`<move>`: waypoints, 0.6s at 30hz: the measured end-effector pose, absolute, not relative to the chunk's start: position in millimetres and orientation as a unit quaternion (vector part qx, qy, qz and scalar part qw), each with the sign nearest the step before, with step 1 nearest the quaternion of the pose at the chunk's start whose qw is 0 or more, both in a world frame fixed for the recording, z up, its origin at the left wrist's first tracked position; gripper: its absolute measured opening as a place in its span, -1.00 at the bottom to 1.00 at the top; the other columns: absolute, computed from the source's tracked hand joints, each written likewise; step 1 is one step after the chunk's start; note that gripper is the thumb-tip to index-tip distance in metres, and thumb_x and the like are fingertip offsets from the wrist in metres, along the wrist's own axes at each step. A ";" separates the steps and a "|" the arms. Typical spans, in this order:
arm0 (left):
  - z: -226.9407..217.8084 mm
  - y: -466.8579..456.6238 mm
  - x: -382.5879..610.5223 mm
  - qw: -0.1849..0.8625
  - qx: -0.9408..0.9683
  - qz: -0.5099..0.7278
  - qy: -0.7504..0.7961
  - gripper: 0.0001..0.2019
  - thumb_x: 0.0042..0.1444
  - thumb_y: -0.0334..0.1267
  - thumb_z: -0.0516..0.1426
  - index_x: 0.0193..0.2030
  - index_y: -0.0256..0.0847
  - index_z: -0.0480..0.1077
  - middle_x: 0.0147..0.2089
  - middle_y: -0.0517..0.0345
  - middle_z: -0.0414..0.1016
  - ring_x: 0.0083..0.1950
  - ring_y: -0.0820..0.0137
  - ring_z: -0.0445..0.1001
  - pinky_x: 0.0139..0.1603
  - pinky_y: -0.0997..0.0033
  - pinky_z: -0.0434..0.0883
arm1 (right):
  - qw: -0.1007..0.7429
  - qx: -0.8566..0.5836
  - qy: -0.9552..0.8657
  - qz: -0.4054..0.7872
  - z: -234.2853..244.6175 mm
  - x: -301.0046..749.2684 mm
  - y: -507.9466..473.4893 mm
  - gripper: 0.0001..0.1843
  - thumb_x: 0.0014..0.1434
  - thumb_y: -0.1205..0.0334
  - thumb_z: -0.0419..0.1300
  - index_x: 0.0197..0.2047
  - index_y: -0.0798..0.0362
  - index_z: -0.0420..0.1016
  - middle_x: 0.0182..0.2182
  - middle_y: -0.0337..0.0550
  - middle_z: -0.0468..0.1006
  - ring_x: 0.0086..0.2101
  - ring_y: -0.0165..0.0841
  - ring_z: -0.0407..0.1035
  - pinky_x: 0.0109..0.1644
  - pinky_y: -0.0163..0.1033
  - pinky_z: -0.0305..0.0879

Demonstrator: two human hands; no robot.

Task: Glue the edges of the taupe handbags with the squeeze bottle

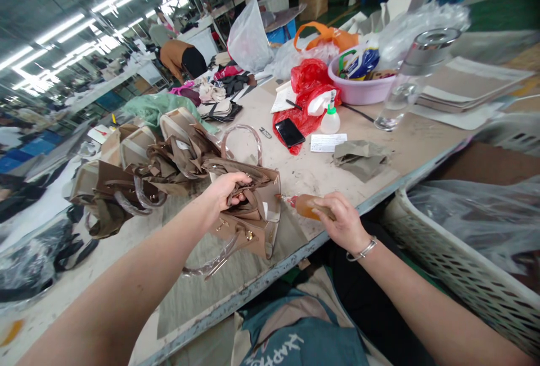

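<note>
A small taupe handbag [253, 214] lies on a grey cloth at the near edge of the worktable [304, 172]. My left hand [225, 189] is closed on the bag's open top, fingers tucked inside it. My right hand [343, 220] is wrapped round a small amber squeeze bottle [304, 206]. The bottle's red nozzle touches the bag's right side. A silver bracelet sits on my right wrist.
A heap of similar taupe bags [143, 163] lies to the left. Behind are a black phone [289, 131] on a red plastic bag, a white squeeze bottle [330, 120], a pink basin [358, 87], a clear water bottle [411, 76]. A white plastic crate [459, 276] stands at the right.
</note>
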State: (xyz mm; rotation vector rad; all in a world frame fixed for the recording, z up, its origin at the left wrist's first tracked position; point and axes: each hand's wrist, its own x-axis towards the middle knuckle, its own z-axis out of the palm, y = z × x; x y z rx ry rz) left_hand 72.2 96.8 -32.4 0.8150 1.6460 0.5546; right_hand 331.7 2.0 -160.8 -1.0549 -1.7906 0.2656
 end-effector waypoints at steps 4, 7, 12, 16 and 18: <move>-35.4 99.0 70.8 0.577 0.352 0.235 0.699 -0.95 -0.11 -0.37 0.14 -0.48 -0.32 0.35 -0.65 0.19 0.34 -0.77 0.56 0.22 -0.89 0.68 0.00 | 0.478 -0.439 -0.746 0.150 -170.0 326.8 -4.1 -0.86 0.22 0.34 0.14 -0.13 -0.02 0.33 -0.36 -0.17 0.36 -0.33 -0.32 0.33 -0.28 -0.17 0.37; -36.6 101.1 69.9 0.575 0.351 0.231 0.701 -0.93 -0.11 -0.36 0.14 -0.49 -0.32 0.33 -0.65 0.18 0.33 -0.77 0.55 0.22 -0.88 0.67 0.00 | 0.454 -0.433 -0.758 0.180 -171.5 324.4 -6.5 -0.91 0.23 0.34 0.13 -0.17 0.00 0.34 -0.37 -0.18 0.36 -0.34 -0.33 0.33 -0.29 -0.20 0.36; -35.5 101.4 68.9 0.577 0.351 0.230 0.701 -0.93 -0.12 -0.36 0.15 -0.49 -0.32 0.34 -0.65 0.16 0.34 -0.77 0.55 0.21 -0.88 0.67 0.00 | 0.491 -0.439 -0.738 0.146 -163.8 330.4 -0.8 -0.88 0.22 0.33 0.14 -0.15 0.00 0.34 -0.36 -0.17 0.37 -0.33 -0.32 0.34 -0.28 -0.18 0.37; -34.7 99.8 70.8 0.572 0.353 0.241 0.700 -0.93 -0.16 -0.37 0.16 -0.49 -0.30 0.33 -0.64 0.16 0.35 -0.77 0.55 0.22 -0.89 0.67 -0.01 | 0.505 -0.438 -0.733 0.124 -160.9 335.9 2.3 -0.85 0.20 0.33 0.15 -0.13 -0.02 0.34 -0.35 -0.15 0.38 -0.33 -0.29 0.35 -0.29 -0.15 0.37; -34.3 99.6 72.1 0.569 0.352 0.241 0.703 -0.93 -0.16 -0.37 0.16 -0.50 -0.30 0.33 -0.65 0.16 0.34 -0.77 0.54 0.22 -0.89 0.67 -0.01 | 0.494 -0.435 -0.742 0.131 -161.7 336.1 0.4 -0.86 0.21 0.34 0.14 -0.14 -0.02 0.34 -0.34 -0.15 0.37 -0.34 -0.31 0.35 -0.30 -0.16 0.38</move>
